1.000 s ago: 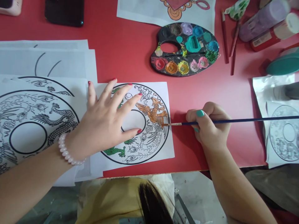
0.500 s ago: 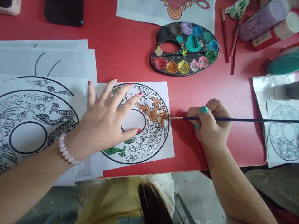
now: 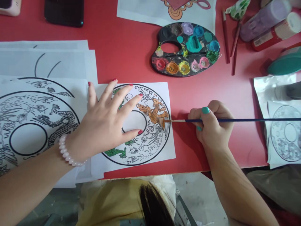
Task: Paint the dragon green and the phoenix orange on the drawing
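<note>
My left hand (image 3: 108,113) lies flat with fingers spread across the left part of a printed sheet (image 3: 162,150). On that sheet a round line drawing shows an orange-painted phoenix (image 3: 155,113) on its right side and green-painted dragon parts (image 3: 115,153) at lower left. Part of the drawing is hidden under the hand. My right hand (image 3: 211,125), to the right of the sheet, pinches a thin paintbrush (image 3: 254,120) with a dark blue handle. The brush's tip touches the phoenix's wing feathers.
Beyond the sheet sits a paint palette (image 3: 185,50) with several colours. Red pencil-like sticks (image 3: 226,40) and paint bottles (image 3: 265,20) are at upper right. Printed sheets (image 3: 28,138) overlap at left. A black phone (image 3: 64,12) lies at the back; another sheet (image 3: 287,135) is at right.
The brush tip has shifted very slightly down along the phoenix's wing, and the handle's far end has tilted slightly upward. My left hand and the sheet stay in place.
</note>
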Tool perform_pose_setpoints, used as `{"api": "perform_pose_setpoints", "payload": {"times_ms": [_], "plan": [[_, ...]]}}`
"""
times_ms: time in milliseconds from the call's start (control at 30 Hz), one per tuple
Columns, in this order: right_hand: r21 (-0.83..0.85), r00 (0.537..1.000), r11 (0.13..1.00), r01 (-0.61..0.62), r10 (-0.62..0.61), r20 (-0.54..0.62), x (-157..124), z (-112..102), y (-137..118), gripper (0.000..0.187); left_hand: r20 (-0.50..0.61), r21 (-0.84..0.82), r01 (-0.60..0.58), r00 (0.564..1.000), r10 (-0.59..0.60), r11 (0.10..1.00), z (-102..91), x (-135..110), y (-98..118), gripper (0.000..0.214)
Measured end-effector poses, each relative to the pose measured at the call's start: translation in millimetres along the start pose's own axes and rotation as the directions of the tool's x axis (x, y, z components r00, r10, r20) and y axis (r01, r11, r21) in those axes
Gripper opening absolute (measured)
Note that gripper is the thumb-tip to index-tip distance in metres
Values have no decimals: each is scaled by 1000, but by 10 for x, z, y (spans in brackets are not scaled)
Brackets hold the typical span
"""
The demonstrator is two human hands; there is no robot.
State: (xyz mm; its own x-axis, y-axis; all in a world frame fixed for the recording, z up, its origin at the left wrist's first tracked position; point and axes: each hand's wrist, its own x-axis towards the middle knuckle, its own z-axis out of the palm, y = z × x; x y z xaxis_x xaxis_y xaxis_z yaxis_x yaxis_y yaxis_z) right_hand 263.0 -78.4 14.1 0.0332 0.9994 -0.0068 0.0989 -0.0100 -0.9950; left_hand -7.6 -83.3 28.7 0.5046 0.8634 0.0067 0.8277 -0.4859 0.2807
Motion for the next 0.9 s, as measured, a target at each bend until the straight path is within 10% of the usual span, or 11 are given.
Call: {"api": "perform_pose_setpoints", "payload": {"times_ms": [900], "plan": [[62, 999, 997, 47, -48, 6, 29, -4, 48, 36, -22, -64, -5, 1000, 3, 998, 33, 1, -15, 77]]}}
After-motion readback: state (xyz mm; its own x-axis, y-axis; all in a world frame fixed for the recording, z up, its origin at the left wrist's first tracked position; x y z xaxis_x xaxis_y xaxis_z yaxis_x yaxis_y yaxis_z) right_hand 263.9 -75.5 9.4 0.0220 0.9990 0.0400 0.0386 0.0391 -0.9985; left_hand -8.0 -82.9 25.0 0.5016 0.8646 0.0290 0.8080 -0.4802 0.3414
